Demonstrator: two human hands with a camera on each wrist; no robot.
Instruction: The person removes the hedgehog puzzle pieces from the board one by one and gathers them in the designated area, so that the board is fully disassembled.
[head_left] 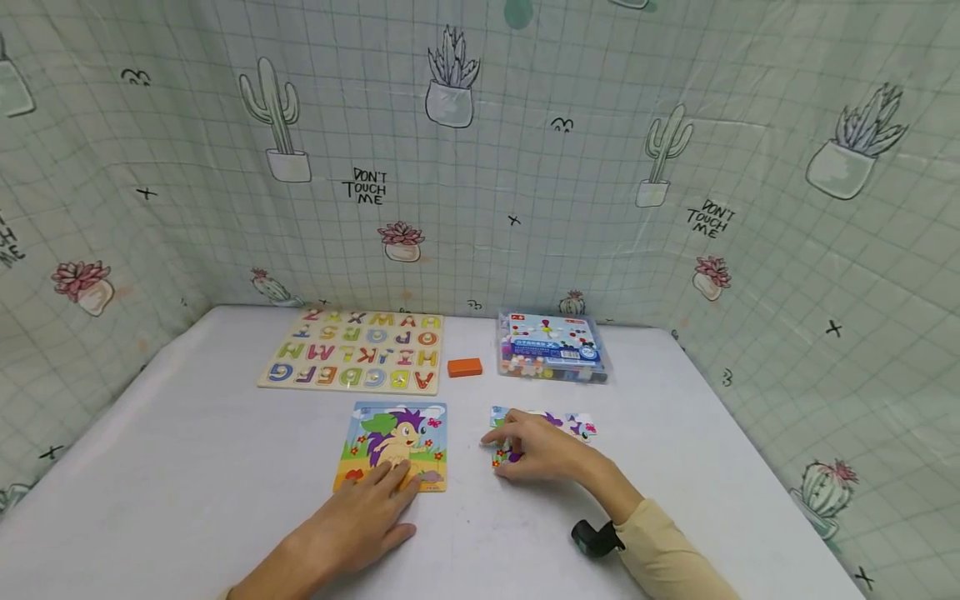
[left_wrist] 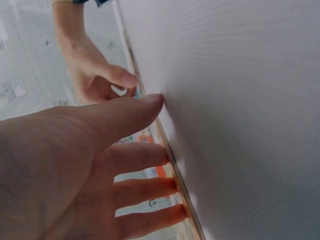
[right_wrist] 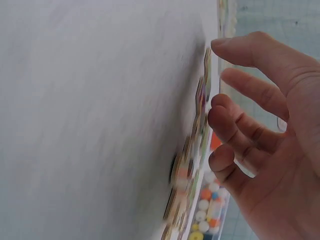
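A picture board of a purple-haired hedgehog lies flat on the white table. My left hand rests on its lower edge with fingers spread; in the left wrist view the fingertips meet the board's thin edge and the thumb is apart from them. To the right lie several loose jigsaw pieces with parts of a similar picture. Over their left side is my right hand, partly hiding them. Its thumb and fingers are bent and spread, nothing visible between them; the right wrist view shows the thumb tip close by a piece.
Behind the board lies a wooden alphabet puzzle with coloured letters. A small orange block sits to its right, then a clear plastic box of coloured beads. A patterned cloth hangs behind the table.
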